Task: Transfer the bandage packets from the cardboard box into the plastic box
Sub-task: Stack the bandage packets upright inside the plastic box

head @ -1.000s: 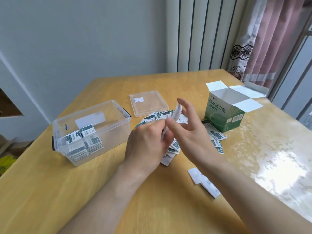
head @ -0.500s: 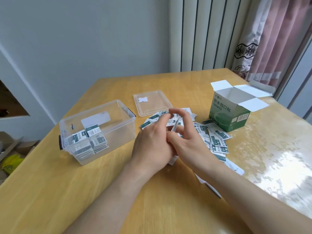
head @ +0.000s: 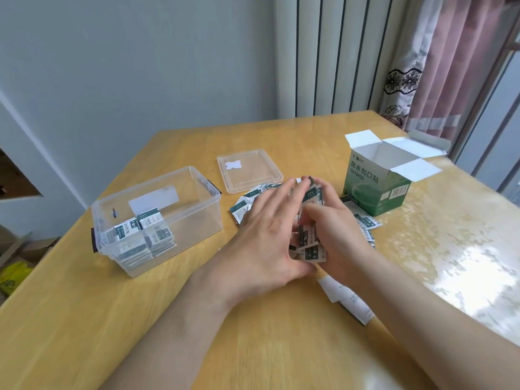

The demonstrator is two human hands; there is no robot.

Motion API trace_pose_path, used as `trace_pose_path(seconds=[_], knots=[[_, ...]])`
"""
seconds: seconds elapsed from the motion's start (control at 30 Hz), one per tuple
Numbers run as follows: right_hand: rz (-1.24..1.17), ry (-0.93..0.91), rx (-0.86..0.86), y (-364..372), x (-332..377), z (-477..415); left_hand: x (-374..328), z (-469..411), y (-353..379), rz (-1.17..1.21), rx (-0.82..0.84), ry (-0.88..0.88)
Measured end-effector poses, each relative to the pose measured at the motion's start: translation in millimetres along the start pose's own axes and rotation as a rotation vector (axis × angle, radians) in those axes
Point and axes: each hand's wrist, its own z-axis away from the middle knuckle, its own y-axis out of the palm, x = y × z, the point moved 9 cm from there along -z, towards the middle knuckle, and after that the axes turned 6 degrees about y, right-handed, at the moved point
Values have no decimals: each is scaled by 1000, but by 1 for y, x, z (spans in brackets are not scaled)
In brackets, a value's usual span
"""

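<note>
The right hand's fingers [head: 323, 190] are seen curled over the top of a bundle of bandage packets [head: 308, 244], thumb pressed on its face, so the bundle is clamped. The left hand's fingers [head: 281, 201] are held straight and slightly apart, laid flat against the bundle's other side, thumb tucked at its lower edge. The packets are shown as flat, glossy squares printed white and dark green. Their number cannot be made out, most being covered by the right hand [head: 337, 235] and the left hand [head: 261, 240].

The bundle is held just left of the cardboard box [head: 374, 190], a green carton with white flaps splayed open and its bottom hidden from view. Loose packets [head: 243, 211] are scattered on the wooden table [head: 197, 319] beside that box, many hidden under the hands. Well to the left of the cardboard box a clear plastic box [head: 197, 220] is seen, uncovered, with stacked packets [head: 140, 237] in its near end. Its flat clear lid [head: 249, 170] is lying between the two boxes. White paper strips [head: 349, 302] are found nearer than the cardboard box, partly covered by the right forearm.
</note>
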Motion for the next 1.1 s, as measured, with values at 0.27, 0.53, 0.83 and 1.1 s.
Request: trace_pose_path(seconds=[0.27, 0.53, 0.83, 1.1], knots=[[141, 91, 170, 23, -15, 6, 9, 4, -8, 32, -86, -26], [817, -273, -135, -25, 34, -9, 38, 3, -4, -47, 11, -158], [1532, -273, 117, -13, 13, -10, 26, -1, 9, -424, 17, -73], [1519, -381, 135, -4, 18, -6, 23, -4, 6, -309, 43, -49]])
